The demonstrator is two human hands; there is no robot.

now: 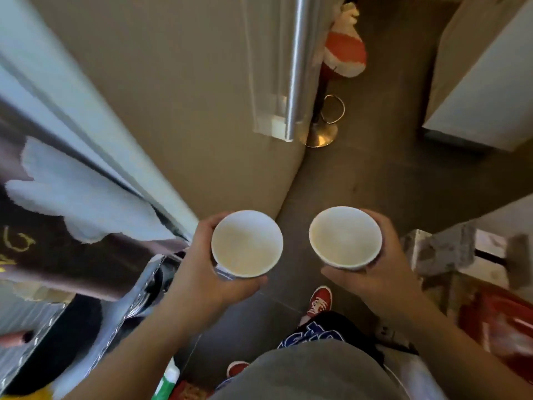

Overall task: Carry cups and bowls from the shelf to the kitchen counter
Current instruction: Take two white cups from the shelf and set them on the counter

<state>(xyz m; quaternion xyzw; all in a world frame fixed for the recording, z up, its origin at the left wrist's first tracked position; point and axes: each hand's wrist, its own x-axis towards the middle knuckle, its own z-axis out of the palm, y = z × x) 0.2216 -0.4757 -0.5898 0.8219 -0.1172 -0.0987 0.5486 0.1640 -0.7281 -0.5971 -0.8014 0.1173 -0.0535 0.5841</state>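
Note:
I hold two white bowls upright in front of my body, seen from above, both empty inside. My left hand wraps around the left bowl from its left side and underneath. The right bowl sits in my right hand, fingers around its right side and base. The two bowls are apart, side by side, above a dark tiled floor. No shelf or kitchen counter is clearly visible.
A beige cabinet with a long metal handle stands ahead left. A bar stool base lies beyond it. Cluttered shelving fills the left edge, boxes and a red bag the right. Dark floor runs between.

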